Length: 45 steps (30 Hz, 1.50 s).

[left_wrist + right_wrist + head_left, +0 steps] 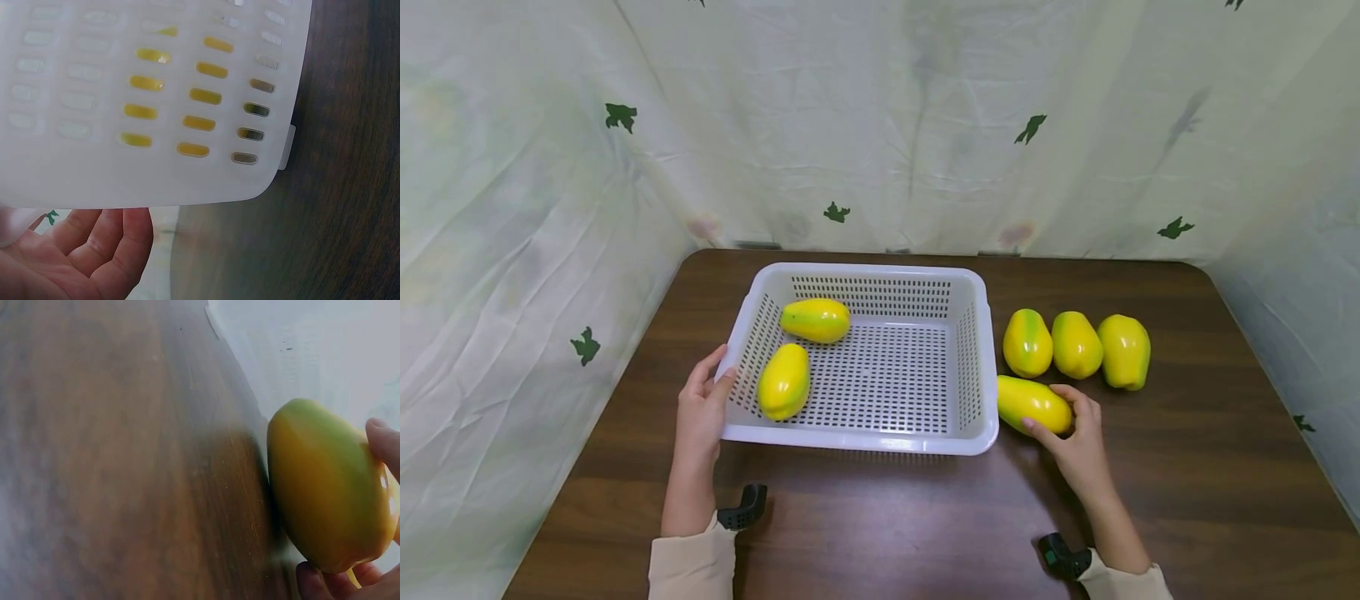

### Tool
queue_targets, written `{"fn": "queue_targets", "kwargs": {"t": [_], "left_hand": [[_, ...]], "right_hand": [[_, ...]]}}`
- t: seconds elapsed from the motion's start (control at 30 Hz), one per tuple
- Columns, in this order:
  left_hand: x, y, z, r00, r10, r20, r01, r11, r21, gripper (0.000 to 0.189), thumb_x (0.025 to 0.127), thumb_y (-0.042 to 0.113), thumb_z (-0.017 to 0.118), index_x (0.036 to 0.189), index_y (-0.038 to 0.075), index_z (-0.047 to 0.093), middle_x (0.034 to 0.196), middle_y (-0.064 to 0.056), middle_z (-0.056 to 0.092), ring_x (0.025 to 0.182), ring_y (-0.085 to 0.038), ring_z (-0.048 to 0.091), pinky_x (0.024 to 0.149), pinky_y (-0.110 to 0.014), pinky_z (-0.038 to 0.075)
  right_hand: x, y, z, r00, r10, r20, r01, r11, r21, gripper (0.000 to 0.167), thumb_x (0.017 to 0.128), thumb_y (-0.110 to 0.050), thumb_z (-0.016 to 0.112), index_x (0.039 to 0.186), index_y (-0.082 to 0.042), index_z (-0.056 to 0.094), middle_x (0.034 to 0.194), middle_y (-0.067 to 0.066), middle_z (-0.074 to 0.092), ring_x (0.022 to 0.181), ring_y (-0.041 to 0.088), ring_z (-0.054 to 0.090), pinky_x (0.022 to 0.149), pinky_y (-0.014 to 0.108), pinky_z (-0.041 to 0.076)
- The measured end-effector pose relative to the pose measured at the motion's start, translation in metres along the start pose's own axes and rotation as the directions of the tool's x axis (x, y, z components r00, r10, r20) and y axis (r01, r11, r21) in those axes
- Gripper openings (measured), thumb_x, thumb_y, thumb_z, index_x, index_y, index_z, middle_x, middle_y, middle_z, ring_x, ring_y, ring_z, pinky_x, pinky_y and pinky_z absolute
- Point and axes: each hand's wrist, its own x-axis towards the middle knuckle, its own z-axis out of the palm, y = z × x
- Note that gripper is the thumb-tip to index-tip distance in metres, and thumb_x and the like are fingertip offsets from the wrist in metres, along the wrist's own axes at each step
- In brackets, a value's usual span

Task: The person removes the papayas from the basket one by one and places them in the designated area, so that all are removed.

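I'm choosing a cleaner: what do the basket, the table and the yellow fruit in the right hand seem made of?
Basket: probably plastic, semi-glossy, with molded slots.
Yellow fruit: glossy; sharp highlights hint at plastic or foam, though real skin is possible.
Table: wood or wood-look laminate, slightly shiny, with brown grain.

Through the left wrist view we saw a white plastic basket wall point(156, 181) pierced by rounded oblong slots, several showing glossy yellow fruit point(205, 95) behind them. We had the bent fingers of the bare left hand point(87, 257) at its edge, fingertips hidden, beside pale cloth point(164, 256), with a dark brown wood-grained tabletop point(356, 156) along the right.
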Motion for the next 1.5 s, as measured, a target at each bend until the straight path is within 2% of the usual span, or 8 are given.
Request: {"fn": "queue_targets", "kwargs": {"t": [0.27, 0.5, 0.57, 0.7, 0.87, 1.1, 1.3, 1.5], "left_hand": [[0.000, 0.000, 0.000, 1.000, 0.015, 0.003, -0.015, 1.000, 0.003, 0.049, 0.092, 0.038, 0.045, 0.139, 0.026, 0.034, 0.127, -0.012, 0.049, 0.106, -0.028, 0.053, 0.086, -0.048, 0.042], [0.000, -0.002, 0.000, 1.000, 0.010, 0.002, -0.010, 1.000, 0.006, 0.050, 0.092, 0.039, 0.045, 0.139, 0.027, 0.034, 0.128, -0.011, 0.049, 0.107, -0.029, 0.052, 0.087, -0.049, 0.041], [0.000, -0.001, 0.000, 1.000, 0.008, 0.002, -0.008, 1.000, 0.008, 0.049, 0.092, 0.039, 0.045, 0.139, 0.028, 0.034, 0.128, -0.011, 0.049, 0.107, -0.029, 0.052, 0.087, -0.050, 0.041], [0.000, -0.001, 0.000, 1.000, 0.009, 0.000, -0.009, 1.000, 0.009, 0.049, 0.092, 0.039, 0.045, 0.138, 0.028, 0.035, 0.127, -0.012, 0.049, 0.106, -0.029, 0.053, 0.086, -0.050, 0.041], [-0.001, -0.002, 0.000, 1.000, 0.007, 0.000, -0.007, 1.000, 0.007, 0.049, 0.092, 0.040, 0.046, 0.138, 0.030, 0.035, 0.127, -0.011, 0.050, 0.105, -0.028, 0.053, 0.087, -0.049, 0.042], [-0.001, -0.001, 0.000, 1.000, 0.011, -0.004, -0.011, 1.000, 0.001, 0.049, 0.092, 0.039, 0.045, 0.138, 0.027, 0.035, 0.125, -0.013, 0.050, 0.104, -0.029, 0.054, 0.085, -0.049, 0.043], [-0.001, -0.001, 0.000, 1.000, 0.012, -0.013, -0.012, 1.000, 0.003, 0.048, 0.092, 0.039, 0.045, 0.138, 0.029, 0.036, 0.125, -0.012, 0.051, 0.103, -0.028, 0.054, 0.085, -0.049, 0.042], [-0.001, -0.001, 0.000, 1.000, 0.023, -0.010, -0.023, 1.000, 0.003, 0.048, 0.092, 0.038, 0.046, 0.138, 0.028, 0.036, 0.126, -0.012, 0.050, 0.103, -0.028, 0.054, 0.085, -0.049, 0.043]], "right_hand": [[0.000, -0.003, 0.000, 1.000, 0.006, 0.001, -0.006, 1.000, 0.012, 0.060, 0.076, -0.019, 0.073, 0.125, -0.004, 0.041, 0.124, 0.016, 0.030, 0.109, 0.029, 0.033, 0.086, 0.044, 0.029], [0.000, -0.010, -0.002, 0.999, -0.017, -0.027, 0.018, 0.999, 0.041, 0.057, 0.077, -0.013, 0.071, 0.124, -0.001, 0.042, 0.126, 0.013, 0.031, 0.111, 0.025, 0.034, 0.092, 0.025, 0.031], [0.001, -0.011, -0.003, 0.999, -0.023, -0.042, 0.025, 0.998, 0.049, 0.056, 0.076, -0.012, 0.072, 0.124, -0.001, 0.043, 0.126, 0.011, 0.032, 0.113, 0.025, 0.033, 0.097, 0.029, 0.028], [0.002, -0.015, -0.006, 0.997, -0.038, -0.067, 0.042, 0.998, 0.057, 0.055, 0.075, -0.011, 0.073, 0.123, -0.003, 0.045, 0.127, 0.009, 0.035, 0.116, 0.024, 0.032, 0.102, 0.044, 0.022], [0.003, -0.033, -0.011, 0.995, -0.053, -0.083, 0.058, 0.997, 0.057, 0.054, 0.076, -0.007, 0.072, 0.123, -0.003, 0.045, 0.127, 0.008, 0.036, 0.116, 0.022, 0.033, 0.102, 0.041, 0.022], [0.006, -0.066, -0.013, 0.981, -0.177, -0.079, 0.188, 0.969, 0.161, 0.053, 0.077, 0.007, 0.065, 0.123, 0.008, 0.040, 0.122, 0.013, 0.037, 0.116, 0.026, 0.035, 0.103, 0.026, 0.022], [0.016, -0.065, -0.010, 0.973, -0.229, -0.019, 0.228, 0.952, 0.204, 0.059, 0.076, 0.006, 0.067, 0.128, 0.001, 0.039, 0.127, 0.007, 0.037, 0.120, 0.020, 0.036, 0.101, 0.024, 0.028], [0.025, -0.084, -0.007, 0.954, -0.301, 0.008, 0.293, 0.932, 0.211, 0.061, 0.074, 0.006, 0.068, 0.128, -0.002, 0.040, 0.129, 0.006, 0.039, 0.119, 0.017, 0.038, 0.100, 0.026, 0.030]]}}
